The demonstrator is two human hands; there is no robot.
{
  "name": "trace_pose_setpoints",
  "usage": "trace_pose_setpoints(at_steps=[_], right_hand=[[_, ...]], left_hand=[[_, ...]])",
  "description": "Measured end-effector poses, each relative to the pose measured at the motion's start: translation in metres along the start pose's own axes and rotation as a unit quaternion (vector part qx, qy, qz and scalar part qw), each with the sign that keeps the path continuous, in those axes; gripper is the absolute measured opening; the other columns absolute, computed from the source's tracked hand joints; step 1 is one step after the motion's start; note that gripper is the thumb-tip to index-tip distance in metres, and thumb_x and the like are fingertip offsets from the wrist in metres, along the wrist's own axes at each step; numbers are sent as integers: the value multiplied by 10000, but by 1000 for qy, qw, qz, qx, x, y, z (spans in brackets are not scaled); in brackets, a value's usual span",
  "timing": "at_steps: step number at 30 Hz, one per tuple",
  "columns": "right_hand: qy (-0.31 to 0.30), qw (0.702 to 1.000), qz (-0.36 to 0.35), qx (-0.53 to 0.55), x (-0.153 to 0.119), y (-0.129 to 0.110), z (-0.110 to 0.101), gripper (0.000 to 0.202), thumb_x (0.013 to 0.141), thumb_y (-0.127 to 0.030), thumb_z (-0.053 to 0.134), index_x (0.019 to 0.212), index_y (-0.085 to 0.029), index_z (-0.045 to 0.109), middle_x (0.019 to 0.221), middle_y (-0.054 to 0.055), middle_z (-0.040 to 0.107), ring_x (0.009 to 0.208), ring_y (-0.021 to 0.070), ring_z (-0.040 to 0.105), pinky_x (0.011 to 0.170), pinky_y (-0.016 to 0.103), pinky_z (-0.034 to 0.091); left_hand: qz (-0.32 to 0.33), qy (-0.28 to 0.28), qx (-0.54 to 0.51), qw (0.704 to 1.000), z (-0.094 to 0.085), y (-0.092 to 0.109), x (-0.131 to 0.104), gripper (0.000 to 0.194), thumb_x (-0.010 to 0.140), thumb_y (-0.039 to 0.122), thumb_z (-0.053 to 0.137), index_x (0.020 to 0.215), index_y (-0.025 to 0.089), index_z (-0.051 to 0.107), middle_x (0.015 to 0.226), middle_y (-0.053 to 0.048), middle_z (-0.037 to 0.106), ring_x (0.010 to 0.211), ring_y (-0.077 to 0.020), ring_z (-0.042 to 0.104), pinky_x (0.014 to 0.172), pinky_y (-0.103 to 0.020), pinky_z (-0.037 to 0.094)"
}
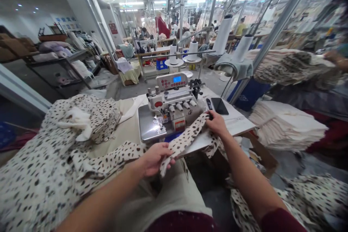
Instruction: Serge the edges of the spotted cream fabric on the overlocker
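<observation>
A long, narrow strip of cream fabric with dark spots (187, 137) stretches between my two hands, in front of a white sewing machine (174, 103). My left hand (156, 159) pinches its lower end near the table's front edge. At the upper right end, my right hand (216, 123) grips the strip beside the machine, close to a black phone (219, 106). More of the spotted fabric hangs below my right hand. The machine's metal plate (149, 125) lies left of the strip, with no fabric on it.
A large heap of spotted fabric (54, 152) covers the left side. Thread cones (193, 50) stand behind the machine. At the right are stacked pale fabric pieces (288, 125), a cardboard box (265, 156) and another person's hand (335, 58). A slanted metal post rises behind the table.
</observation>
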State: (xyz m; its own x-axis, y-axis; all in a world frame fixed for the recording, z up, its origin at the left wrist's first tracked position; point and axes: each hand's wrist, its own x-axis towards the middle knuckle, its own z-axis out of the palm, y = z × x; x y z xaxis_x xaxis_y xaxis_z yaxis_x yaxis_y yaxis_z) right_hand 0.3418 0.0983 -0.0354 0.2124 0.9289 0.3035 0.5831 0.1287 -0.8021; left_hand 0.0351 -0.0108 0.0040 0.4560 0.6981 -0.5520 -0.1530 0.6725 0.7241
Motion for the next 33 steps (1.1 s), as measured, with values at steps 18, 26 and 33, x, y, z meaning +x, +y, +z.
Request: trace_pose_setpoints(at_steps=[18,26,33], right_hand=[[-283,912,-254,156,-135,-79,39,396,828,-199,664,1219,-262,667,1173,111,674,1041,241,645,835,366,554],[-304,903,-196,230,-140,-89,75,138,880,-173,610,872,-228,737,1036,75,720,939,202,680,851,347,546],[-206,939,51,272,-130,-83,94,273,822,-434,689,861,-167,728,760,36,705,638,164,615,580,267,501]], left_hand=[[114,70,-290,947,-1,-50,-39,299,813,114,605,1111,117,604,1115,-155,679,1003,-232,687,875,-349,558],[188,93,-56,976,-14,-63,-48,477,844,283,622,1306,199,541,1068,-98,665,888,-207,656,843,-368,518],[345,271,542,717,-57,-39,-39,455,763,67,534,1181,202,653,1151,-141,642,1137,-307,521,1037,-459,369]])
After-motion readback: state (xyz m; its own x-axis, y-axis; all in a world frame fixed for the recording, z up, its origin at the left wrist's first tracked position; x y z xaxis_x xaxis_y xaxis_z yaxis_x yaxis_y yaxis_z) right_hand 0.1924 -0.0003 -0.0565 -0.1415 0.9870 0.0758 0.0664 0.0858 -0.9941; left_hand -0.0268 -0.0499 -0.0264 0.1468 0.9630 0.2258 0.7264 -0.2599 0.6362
